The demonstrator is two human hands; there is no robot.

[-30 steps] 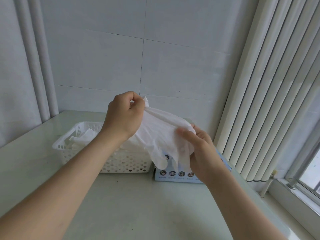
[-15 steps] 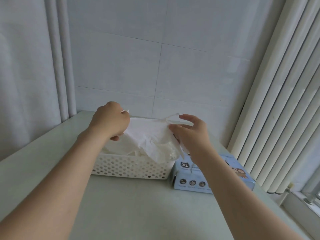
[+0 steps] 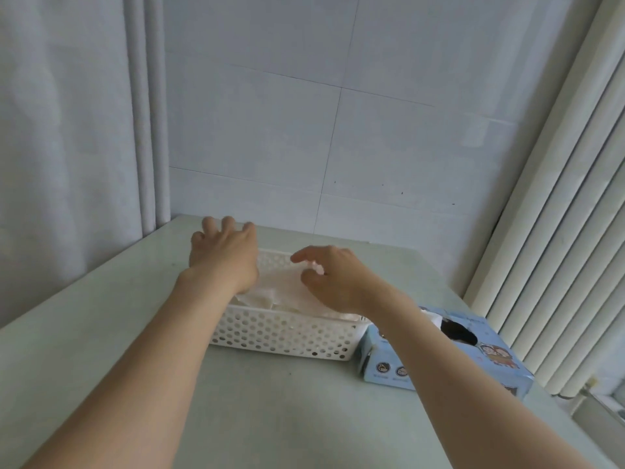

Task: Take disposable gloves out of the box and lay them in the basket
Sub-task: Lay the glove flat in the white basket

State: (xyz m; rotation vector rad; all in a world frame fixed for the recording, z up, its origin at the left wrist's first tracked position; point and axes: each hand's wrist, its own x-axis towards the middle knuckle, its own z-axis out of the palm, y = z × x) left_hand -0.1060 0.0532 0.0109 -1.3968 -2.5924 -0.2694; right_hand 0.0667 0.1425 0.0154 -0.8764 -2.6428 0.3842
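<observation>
Gloves [image 3: 284,296] lie in a pale, crumpled layer inside the basket [image 3: 287,335]. The basket stands on the tabletop [image 3: 270,418] just left of the box [image 3: 473,363], touching it or very nearly. Your left hand [image 3: 223,257] is released, fingers spread, over the basket's far left part; whether its palm rests on the gloves is hidden beneath it. Your right hand [image 3: 338,282] hangs over the right half with its fingers loosely bent. Something pale shows between thumb and forefinger, and I cannot tell whether that is a pinched glove edge or only blur. Expect these gloves to handle like thin film: almost weightless, limp, with no stiffness to push against, and probably clingy, so they may stick to your skin and to each other. Lay each one down and slide your fingers off sideways rather than lifting straight up, or it may rise with you. For the next one, take the white tuft [image 3: 435,319] at the box's dark opening [image 3: 460,333] in a light pinch near its edge. Pull slowly, since a second glove may trail out. The box looks light enough to lift, so steady it with your free hand.
</observation>
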